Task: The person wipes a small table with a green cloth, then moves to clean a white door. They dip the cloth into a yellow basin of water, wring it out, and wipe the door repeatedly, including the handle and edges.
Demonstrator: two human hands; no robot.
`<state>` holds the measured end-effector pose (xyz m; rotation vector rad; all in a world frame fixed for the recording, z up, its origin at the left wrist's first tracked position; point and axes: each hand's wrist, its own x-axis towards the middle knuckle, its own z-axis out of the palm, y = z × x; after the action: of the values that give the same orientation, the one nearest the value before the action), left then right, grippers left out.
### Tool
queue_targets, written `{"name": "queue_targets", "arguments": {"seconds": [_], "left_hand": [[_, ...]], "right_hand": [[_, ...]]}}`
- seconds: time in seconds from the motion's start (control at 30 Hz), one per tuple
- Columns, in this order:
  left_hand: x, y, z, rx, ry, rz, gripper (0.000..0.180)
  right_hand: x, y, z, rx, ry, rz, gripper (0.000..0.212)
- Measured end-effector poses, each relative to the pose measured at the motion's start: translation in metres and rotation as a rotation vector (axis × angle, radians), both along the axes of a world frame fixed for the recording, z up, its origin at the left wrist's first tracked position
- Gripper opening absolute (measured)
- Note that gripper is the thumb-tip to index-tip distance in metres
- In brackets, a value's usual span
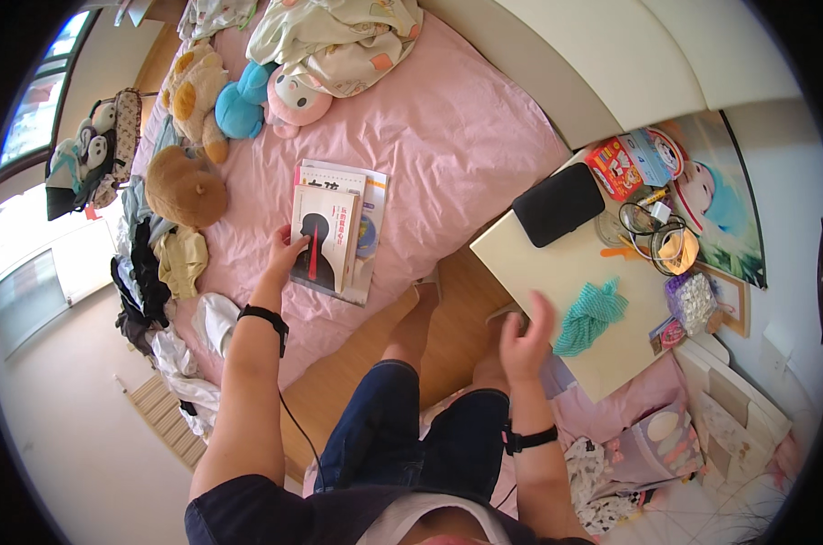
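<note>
L hand (286, 252) holds book stack (328, 232) by near edge; stack just R of it, over bed (457, 136). R hand (526, 341) empty, half-curled, nr teal cloth (588, 318). Step: prob. gripping stack; next prob. needs firm pinch thru all layers.

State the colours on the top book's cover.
The top book is white, black and red, seen in the head view.

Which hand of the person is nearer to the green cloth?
Right. The right hand is beside the cloth, on its left; the left hand is farther, at the stacked books.
</note>
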<state>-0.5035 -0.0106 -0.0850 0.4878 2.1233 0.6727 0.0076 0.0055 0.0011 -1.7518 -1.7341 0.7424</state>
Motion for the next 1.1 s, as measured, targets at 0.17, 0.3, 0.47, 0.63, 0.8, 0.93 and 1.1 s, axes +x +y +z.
{"name": "queue_targets", "arguments": {"seconds": [0.17,0.3,0.47,0.63,0.8,0.93,1.1], "left_hand": [[-0.02,0.013,0.005,-0.058,-0.167,-0.084,0.063],[-0.024,0.017,0.018,-0.11,-0.33,-0.215,0.056],[0.004,0.005,0.029,0.02,-0.32,-0.217,0.059],[0.034,-0.016,0.062,0.112,-0.382,-0.141,0.057],[0.066,-0.035,0.119,0.198,-0.482,-0.207,0.064],[0.097,-0.033,0.152,0.168,-0.573,-0.303,0.075],[0.151,-0.023,0.18,0.149,-0.678,-0.405,0.081]], "right_hand": [[-0.131,-0.007,-0.026,-0.438,0.565,0.141,0.043],[-0.217,-0.008,-0.074,-0.501,0.611,0.178,0.056],[-0.247,-0.009,-0.102,-0.609,0.291,0.076,0.063],[-0.213,0.001,-0.071,-0.768,0.421,0.19,0.058],[-0.099,-0.002,-0.014,-0.277,0.206,0.07,0.035],[0.026,-0.002,-0.011,-0.035,-0.522,-0.209,0.055],[0.111,0.054,-0.063,-0.052,-0.561,-0.381,0.058]]}}
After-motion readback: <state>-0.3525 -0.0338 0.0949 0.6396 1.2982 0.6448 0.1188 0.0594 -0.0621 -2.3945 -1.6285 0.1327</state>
